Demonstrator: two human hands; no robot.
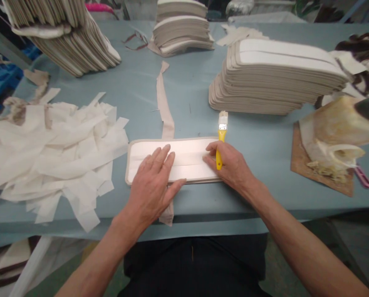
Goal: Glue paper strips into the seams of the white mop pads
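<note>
A flat white panel with a beige edge lies lengthwise in front of me. My left hand rests flat on its left part, fingers stretched out. At the panel's right end, my right hand has the yellow handle of a paintbrush tucked in its grip. The pale bristles point away from me, and the fingertips touch the panel. A beige fabric strip runs under the panel and comes out at the near side.
Loose white strips are heaped at left. A stack of similar panels stands at back right, with more stacks behind and at far left. At right, a stained plastic container sits on a brown board.
</note>
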